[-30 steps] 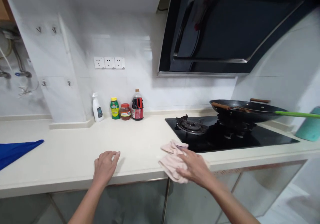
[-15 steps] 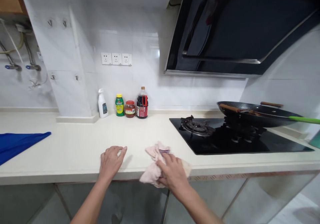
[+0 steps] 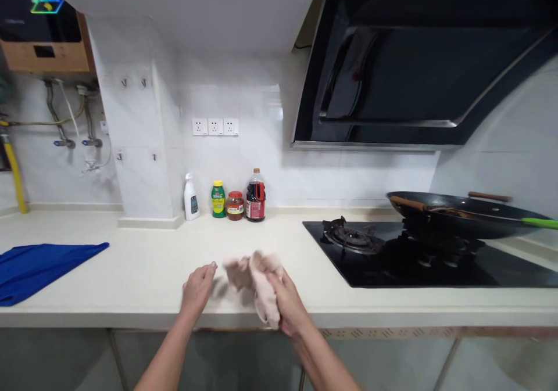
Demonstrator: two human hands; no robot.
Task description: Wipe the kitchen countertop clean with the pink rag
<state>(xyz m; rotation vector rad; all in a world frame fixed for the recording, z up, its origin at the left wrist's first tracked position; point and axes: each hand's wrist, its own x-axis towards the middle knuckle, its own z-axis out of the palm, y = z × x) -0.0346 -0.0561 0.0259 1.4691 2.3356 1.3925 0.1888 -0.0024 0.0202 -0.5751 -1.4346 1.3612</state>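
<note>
My right hand [image 3: 289,302] grips a crumpled pale pink cloth [image 3: 265,295], held up just over the front of the counter. Motion smears the cloth's left part, which hangs out toward my left hand. To the left of it, my left hand [image 3: 199,288] is loosely closed, thumb uppermost, with nothing visible in it. A gap separates this hand from the cloth. Both hands are above the cream countertop [image 3: 143,275] near its front edge.
Along the back wall stand a white spray bottle [image 3: 190,198], a green-and-yellow bottle [image 3: 218,199], a red-lidded jar [image 3: 235,206] and a dark sauce bottle [image 3: 256,199]. A blue cloth [image 3: 47,266] lies left. A wok [image 3: 471,219] sits on the black gas stove [image 3: 405,272], under the range hood [image 3: 392,83].
My right hand has lifted the pink cloth off the counter's edge and brought it left, toward my left hand. My left hand's fingers have curled in. The view has tilted up and left.
</note>
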